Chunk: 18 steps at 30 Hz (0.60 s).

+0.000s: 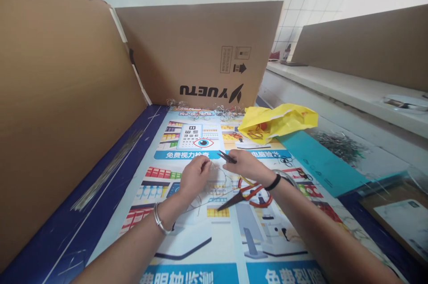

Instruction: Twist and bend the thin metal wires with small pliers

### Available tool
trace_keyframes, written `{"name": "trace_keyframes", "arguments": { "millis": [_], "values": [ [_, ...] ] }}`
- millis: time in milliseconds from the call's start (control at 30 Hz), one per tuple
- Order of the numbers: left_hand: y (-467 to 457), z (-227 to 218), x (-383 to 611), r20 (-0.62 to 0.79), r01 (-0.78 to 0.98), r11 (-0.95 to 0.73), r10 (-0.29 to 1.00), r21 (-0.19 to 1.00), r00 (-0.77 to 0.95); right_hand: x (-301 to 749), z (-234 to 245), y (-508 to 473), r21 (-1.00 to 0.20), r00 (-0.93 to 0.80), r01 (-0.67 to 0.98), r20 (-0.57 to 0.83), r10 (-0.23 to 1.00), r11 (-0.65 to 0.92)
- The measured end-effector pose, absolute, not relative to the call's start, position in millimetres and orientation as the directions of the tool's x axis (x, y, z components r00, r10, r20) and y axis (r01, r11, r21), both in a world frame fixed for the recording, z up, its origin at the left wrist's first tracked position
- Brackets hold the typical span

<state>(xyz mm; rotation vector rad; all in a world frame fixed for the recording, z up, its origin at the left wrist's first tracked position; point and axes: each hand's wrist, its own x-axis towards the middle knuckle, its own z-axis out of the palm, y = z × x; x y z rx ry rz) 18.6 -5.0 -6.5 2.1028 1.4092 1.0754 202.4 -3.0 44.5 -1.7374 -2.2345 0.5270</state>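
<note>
Forearms [123, 248] nearest the camera, bangle [161, 219] on left, black band [273, 182] on right. Left hand [196, 173] with thumb pressed to fingers, apparently pinching thin wire [226, 175]; exact contact too small to tell. Right hand [246, 164] closed around dark pointed tool [228, 157], tips slightly parted, pointing toward left-hand side. Wire strung loosely below and between both grips, over printed sheet [224, 241].

Risks, judged only: wire snagging on scissors [243, 195], just below right grip, blade angled back toward left forearm; cause, slack too close to metal. Pinch slipping on such fine wire, then springing free. Left fingertips nicked by tool tips, cause: working at such close range. Scissors dragged by low right wrist. Dark loops [284, 159] just beyond right wrist, easily swept along. Yellow bag [290, 117] farther out past right grip, lower risk.
</note>
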Motion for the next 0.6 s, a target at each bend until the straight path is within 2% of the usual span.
{"name": "trace_keyframes", "arguments": {
  "millis": [133,233,333,500,600],
  "values": [
    [-5.1,-6.1,18.0,0.417,0.629,-0.415,0.896,0.657,0.155,189.7,29.7,-2.6,-0.697,-0.226,0.708,-0.07,0.972,0.115],
    [-5.8,-5.5,18.0,0.406,0.636,-0.402,0.902,0.659,0.15,183.8,18.0,-2.9,-0.812,-0.206,0.574,-0.023,0.978,0.102],
    [-7.3,-3.9,18.1,0.385,0.64,-0.377,0.913,0.67,0.135,182.7,8.9,-1.4,-0.835,-0.161,0.534,0.051,0.986,0.13],
    [-9.6,-2.5,18.6,0.366,0.666,-0.356,0.921,0.656,0.132,180.2,3.7,-0.2,-0.842,-0.199,0.511,0.081,0.977,0.174],
    [-9.7,-3.8,19.2,0.35,0.686,-0.336,0.928,0.646,0.125,178.0,4.4,-1.5,-0.825,-0.161,0.534,0.116,0.98,0.185]
  ]
}}
